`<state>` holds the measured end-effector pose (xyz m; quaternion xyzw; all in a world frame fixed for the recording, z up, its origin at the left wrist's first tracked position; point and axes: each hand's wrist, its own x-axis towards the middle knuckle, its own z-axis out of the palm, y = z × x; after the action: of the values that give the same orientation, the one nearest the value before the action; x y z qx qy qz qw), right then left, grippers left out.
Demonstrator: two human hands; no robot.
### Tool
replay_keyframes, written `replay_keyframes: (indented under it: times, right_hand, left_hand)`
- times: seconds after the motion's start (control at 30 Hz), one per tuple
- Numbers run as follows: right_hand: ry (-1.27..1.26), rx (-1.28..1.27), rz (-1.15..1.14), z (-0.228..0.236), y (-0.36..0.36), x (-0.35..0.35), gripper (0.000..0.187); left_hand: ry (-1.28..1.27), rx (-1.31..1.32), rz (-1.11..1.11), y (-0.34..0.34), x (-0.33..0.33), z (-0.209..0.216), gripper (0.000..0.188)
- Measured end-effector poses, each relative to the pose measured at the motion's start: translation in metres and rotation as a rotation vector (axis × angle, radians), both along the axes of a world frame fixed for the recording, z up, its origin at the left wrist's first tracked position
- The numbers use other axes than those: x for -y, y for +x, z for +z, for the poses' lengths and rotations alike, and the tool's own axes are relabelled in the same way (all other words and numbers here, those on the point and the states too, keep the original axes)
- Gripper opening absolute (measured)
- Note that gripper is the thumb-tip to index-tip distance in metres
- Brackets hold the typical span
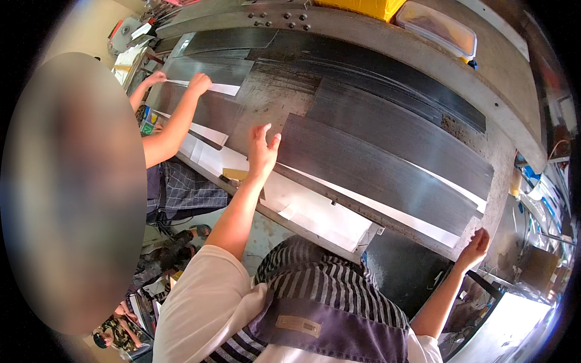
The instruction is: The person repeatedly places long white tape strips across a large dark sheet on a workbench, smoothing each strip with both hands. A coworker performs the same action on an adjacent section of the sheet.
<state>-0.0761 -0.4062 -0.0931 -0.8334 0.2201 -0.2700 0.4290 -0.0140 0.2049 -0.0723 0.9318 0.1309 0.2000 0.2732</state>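
Note:
A long dark grey panel [375,175] lies lengthwise in front of me on the worn metal table, a thin white strip [423,228] showing along its near edge. Just off its left end, my left hand [263,154] is raised with thumb and fingers apart, holding nothing. My right hand [474,249] is near the panel's right end, its fingers curled together; whether anything small is between them is hidden. Beyond lies a second dark panel [405,127], with another white strip [448,186] showing at its right end.
At left, a co-worker's hands [200,85] hold a white strip [224,89] over more dark panels. Long dark strips [387,78] lie along the back, before a bolted metal beam [230,21]. A clear plastic tub [439,30] stands behind. White sheets [321,212] lie below the front edge.

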Motion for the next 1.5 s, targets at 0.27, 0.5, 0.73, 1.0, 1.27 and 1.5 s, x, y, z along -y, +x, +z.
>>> replay_keyframes:
  times: [0.27, 0.5, 0.73, 1.0, 1.27, 1.5]
  right_hand:
    - [-0.351, -0.332, -0.047, -0.032, -0.02, -0.001, 0.017]
    - [0.244, -0.137, -0.083, 0.023, -0.018, -0.041, 0.009]
    - [0.318, -0.075, -0.034, 0.062, 0.013, -0.006, 0.005]
    - [0.049, -0.124, -0.01, 0.008, 0.117, 0.061, 0.011]
    - [-0.454, -0.326, -0.043, -0.021, 0.117, 0.062, 0.023]
    - [-0.293, -0.41, 0.02, -0.036, 0.1, 0.059, 0.028]
  left_hand:
    - [-0.099, -0.28, 0.015, 0.026, -0.001, -0.027, 0.033]
    - [-0.734, -0.211, -0.017, 0.002, -0.003, 0.019, 0.019]
    - [-0.83, -0.144, -0.057, 0.026, 0.029, 0.088, 0.016]
    - [-0.478, -0.1, -0.054, 0.132, 0.061, -0.004, 0.028]
    - [-0.145, -0.079, 0.027, 0.13, 0.07, -0.022, 0.033]
    - [-0.031, -0.24, 0.005, 0.121, 0.072, -0.012, 0.035]
